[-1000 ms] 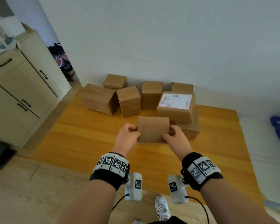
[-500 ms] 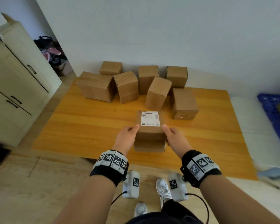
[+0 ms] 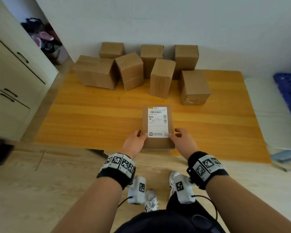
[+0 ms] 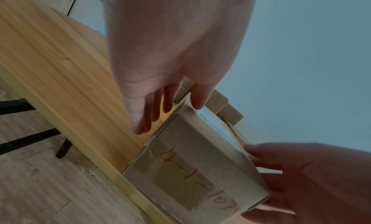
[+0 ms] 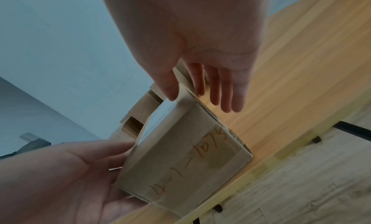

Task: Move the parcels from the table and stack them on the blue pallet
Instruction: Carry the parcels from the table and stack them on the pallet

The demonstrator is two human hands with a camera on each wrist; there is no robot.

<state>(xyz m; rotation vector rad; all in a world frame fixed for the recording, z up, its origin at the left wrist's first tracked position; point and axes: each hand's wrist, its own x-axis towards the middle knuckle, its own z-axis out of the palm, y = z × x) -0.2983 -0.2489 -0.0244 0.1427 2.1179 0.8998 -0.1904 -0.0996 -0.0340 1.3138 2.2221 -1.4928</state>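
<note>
Peeking in at right, the blue pallet (image 3: 287, 88) is mostly cut off; the label (image 3: 157, 121) print's unreadable. The brown parcel (image 3: 155, 143), white label on top, orange scribble on its end, sits at the near edge of the table (image 3: 91, 118). The left hand (image 3: 134, 142) and right hand (image 3: 183, 142) flank it, fingers straight, thumbs on top.

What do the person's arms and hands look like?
Bare forearms, no sleeves. Left hand and right hand are bare. Each wrist wears a black band tiled with black-and-white square markers; a white pod hangs beneath, trailing a black cable.
</note>
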